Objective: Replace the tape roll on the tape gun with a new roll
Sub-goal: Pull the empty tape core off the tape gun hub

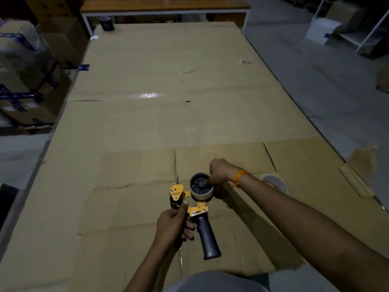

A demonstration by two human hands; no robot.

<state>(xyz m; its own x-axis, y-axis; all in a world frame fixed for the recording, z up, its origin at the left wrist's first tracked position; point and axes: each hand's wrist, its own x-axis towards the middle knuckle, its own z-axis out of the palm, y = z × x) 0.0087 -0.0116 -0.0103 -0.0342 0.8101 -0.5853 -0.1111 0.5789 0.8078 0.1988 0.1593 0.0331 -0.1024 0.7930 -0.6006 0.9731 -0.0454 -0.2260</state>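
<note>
A yellow tape gun [190,204] with a black handle [208,237] lies on its side on cardboard. A thin, nearly used-up tape roll [203,196] sits around its black hub [201,183]. My left hand [174,225] grips the gun's frame beside the yellow front plate, thumb pressed on it. My right hand [220,172] closes on the far rim of the hub and roll. A second tape roll [274,182] lies flat on the cardboard to the right, partly hidden behind my right forearm.
Flattened cardboard sheets [157,112] cover the whole work surface. A dark roll or cup [107,23] stands at the far left corner. Wrapped boxes [25,81] are stacked along the left. Grey floor and white shelving [347,32] lie to the right.
</note>
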